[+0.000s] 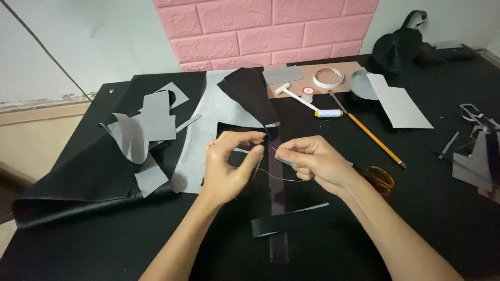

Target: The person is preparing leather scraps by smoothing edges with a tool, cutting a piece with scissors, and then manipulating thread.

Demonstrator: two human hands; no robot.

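Nearest the camera, a dark strap (289, 221) lies flat on the black table (427, 208), just near of both hands. Above it the left hand (229, 166) has thumb and forefinger pinched together at a fine point, the other fingers loosely curled; what it pinches is too small to make out, but a thin pale thread (281, 177) runs from there in a slack curve to the right hand (312, 161). That hand is also closed in a pinch, thumb against forefinger, on a small dark piece with a pale edge, the thread passing by it. The two hands sit close together but apart, over the middle of the table.

Just right of the right wrist lie scissors (380, 179) with amber handles, partly hidden by the arm. Farther right and far, a pencil (372, 136) runs diagonally, and at its far end a spool (328, 113) of white thread with a yellow cap lies on its side. Beyond that sit a white mallet (294, 94) and a tape roll (328, 78) on a brown board. A grey sheet (401, 106) lies to the far right. To the left, grey offcuts (148, 132) curl over folded black material, and a large pale grey piece (208, 130) lies flat beside them. A pink brick wall (260, 31) stands behind.
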